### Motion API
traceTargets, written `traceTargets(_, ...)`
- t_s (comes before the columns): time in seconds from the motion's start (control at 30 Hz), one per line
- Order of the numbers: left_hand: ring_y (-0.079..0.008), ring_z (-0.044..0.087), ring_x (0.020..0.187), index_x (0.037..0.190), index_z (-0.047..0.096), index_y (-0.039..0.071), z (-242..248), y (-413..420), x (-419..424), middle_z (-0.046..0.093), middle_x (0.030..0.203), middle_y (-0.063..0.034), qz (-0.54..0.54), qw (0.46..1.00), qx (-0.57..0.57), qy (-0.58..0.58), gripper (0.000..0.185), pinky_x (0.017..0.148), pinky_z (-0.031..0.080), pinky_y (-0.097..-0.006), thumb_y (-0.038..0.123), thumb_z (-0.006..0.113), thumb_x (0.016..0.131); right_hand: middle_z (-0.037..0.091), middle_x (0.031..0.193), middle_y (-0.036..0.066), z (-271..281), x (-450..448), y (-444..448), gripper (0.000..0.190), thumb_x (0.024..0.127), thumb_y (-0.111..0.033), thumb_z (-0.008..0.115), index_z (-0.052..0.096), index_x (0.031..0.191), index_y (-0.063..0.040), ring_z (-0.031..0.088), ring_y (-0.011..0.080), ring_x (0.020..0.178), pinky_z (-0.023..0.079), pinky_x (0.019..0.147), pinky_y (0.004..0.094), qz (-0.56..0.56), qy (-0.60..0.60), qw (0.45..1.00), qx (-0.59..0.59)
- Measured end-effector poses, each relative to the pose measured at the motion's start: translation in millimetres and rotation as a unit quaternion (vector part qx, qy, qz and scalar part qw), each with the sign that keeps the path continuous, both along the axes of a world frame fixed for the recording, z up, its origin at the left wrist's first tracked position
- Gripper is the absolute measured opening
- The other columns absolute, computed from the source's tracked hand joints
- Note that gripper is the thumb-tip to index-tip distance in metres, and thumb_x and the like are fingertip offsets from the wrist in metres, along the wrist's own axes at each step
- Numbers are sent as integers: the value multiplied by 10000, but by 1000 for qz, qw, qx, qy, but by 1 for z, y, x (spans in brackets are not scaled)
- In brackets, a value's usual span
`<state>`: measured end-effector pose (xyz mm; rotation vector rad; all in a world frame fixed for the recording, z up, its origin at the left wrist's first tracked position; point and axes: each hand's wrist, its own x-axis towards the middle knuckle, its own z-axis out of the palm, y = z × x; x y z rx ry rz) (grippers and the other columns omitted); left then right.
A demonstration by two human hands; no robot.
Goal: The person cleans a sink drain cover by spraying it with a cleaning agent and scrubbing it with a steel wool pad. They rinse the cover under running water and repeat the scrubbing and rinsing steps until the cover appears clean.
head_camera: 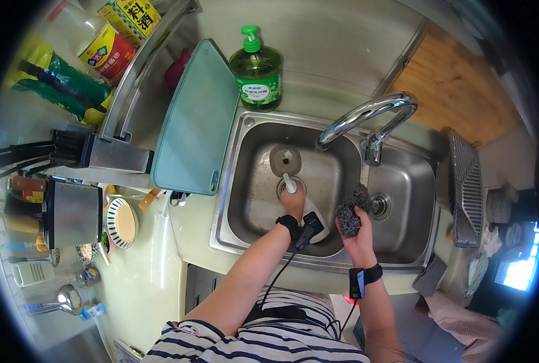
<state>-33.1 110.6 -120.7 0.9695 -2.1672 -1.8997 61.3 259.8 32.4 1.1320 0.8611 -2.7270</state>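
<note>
My left hand is down in the left basin of a steel double sink, closed around a white plastic utensil. The utensil's narrow handle end pokes out past my fingers, and a broad pale part shows beside my wrist. Just beyond that hand, a greyish translucent square container lies on the basin floor. My right hand grips a dark grey speckled scrubbing cloth above the divider between the basins. Part of the cloth hangs towards the right basin.
A chrome faucet arches over the sink's far side. Behind it stand a green dish-soap pump bottle and a leaning teal cutting board. Knife block, utensil holder and striped bowl sit left; a dish rack stands right.
</note>
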Motion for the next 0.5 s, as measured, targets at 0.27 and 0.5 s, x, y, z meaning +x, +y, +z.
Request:
traceTargets(0.27,-211,627,693,784,653,-29,24,-3,4,652,713,-109,3,993,81,-86,339,665,468,-396,304,701,819,673,1032,122,-3,0,-2,281,905,-221,602,587,1118,-38,655,260,933,547,795,366,8,12,1000,-8)
traceTargets(0.5,-268,626,679,802,657,-39,5,9,-2,651,706,-148,-20,995,68,-72,376,672,468,-400,334,700,826,670,994,89,3,0,-3,241,897,-214,616,593,1075,-53,655,248,899,550,802,382,10,11,1000,-11)
